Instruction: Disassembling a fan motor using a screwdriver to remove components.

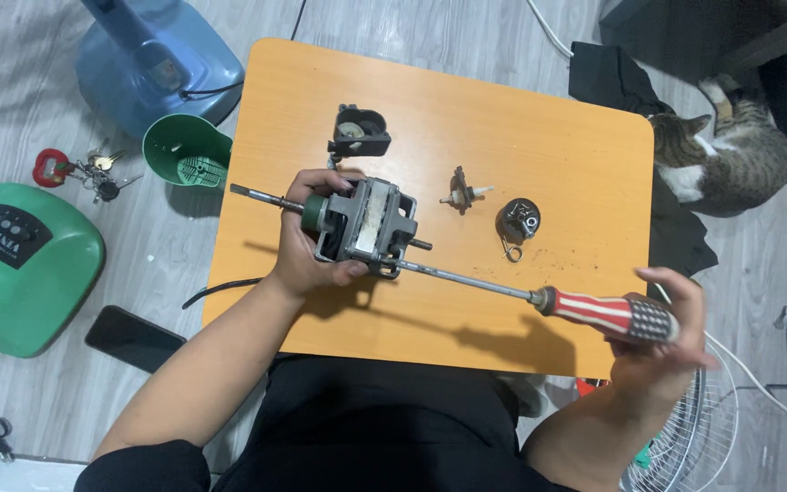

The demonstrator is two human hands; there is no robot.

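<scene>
Orange tabletop (548,146) filled the head view. The left hand (307,246) was wrapped around a grey fan motor (366,228) near the table's middle. The right hand (671,337), fingers closed, held a long screwdriver (594,310) by its striped handle, tip against the motor. Small parts (516,219) lay beyond; a cat (730,150) rested right.

- One fan motor (362,226) and one screwdriver (539,296) are held in two hands.
- Three small loose parts are counted on the tabletop (585,155).
- One cat (735,146), one phone (132,338) and one bunch of keys (93,173) are seen on the floor.
</scene>
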